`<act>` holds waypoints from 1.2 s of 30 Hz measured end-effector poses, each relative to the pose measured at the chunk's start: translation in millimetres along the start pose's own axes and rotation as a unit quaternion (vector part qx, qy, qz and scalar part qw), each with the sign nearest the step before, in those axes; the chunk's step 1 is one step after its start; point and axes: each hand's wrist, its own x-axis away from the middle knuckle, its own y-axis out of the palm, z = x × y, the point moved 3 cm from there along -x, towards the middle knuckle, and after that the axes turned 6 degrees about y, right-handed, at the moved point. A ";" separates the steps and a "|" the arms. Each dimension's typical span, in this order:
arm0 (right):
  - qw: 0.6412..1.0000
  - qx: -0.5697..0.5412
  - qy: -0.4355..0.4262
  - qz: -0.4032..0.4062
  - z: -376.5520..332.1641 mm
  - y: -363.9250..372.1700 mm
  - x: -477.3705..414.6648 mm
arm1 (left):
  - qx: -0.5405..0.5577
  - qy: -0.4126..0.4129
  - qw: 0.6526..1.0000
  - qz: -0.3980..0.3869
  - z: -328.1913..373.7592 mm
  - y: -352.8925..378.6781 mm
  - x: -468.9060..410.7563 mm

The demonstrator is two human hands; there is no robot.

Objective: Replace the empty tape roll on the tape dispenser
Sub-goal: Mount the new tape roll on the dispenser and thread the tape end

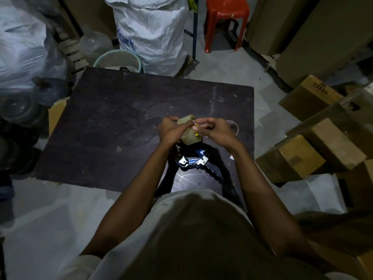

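Observation:
A full roll of clear, yellowish tape point(188, 136) is held upright above the dark table point(113, 122). My left hand point(169, 131) grips the roll from the left side. My right hand point(213, 129) pinches at the roll's rim, where a small yellow tab shows. Just below the hands lies the tape dispenser point(198, 161), blue and metal with a black wavy handle, on the table's near edge. An empty tape core point(233, 127) rests on the table to the right, partly hidden behind my right hand.
Cardboard boxes point(314, 142) are stacked at the right. White woven sacks point(153, 31) and a pale bucket point(119, 60) stand behind the table, with a red plastic stool point(226, 19) at the back. Bags and dark clutter fill the left side.

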 end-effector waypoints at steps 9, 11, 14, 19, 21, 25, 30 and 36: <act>0.997 -0.052 0.043 0.044 4.8 -6.3 -4.8 | 0.167 0.009 0.983 -0.081 13.9 1.2 5.2; 0.991 -0.112 0.064 0.045 10.7 -9.3 -4.6 | 0.173 0.018 0.981 -0.091 14.8 -6.4 5.2; 0.974 -0.206 0.091 0.027 17.4 -7.2 -5.0 | 0.208 -0.006 0.964 -0.166 10.1 -13.1 3.8; 0.925 -0.346 0.153 -0.027 19.2 2.0 -3.5 | 0.310 -0.110 0.890 -0.317 -0.5 -8.8 8.3; 0.919 -0.356 0.167 -0.043 22.8 3.4 -3.2 | 0.307 -0.115 0.898 -0.294 -1.0 -6.9 9.0; 0.947 -0.272 0.173 -0.004 27.1 -2.9 -4.8 | 0.258 -0.106 0.933 -0.227 -2.7 -7.8 6.3; 0.980 -0.147 0.126 0.043 18.1 -3.3 -6.3 | 0.234 -0.072 0.951 -0.187 4.8 -5.3 2.8; 0.988 -0.104 0.084 0.076 17.7 -2.5 -10.1 | 0.163 0.003 0.972 -0.169 5.4 -2.3 -0.9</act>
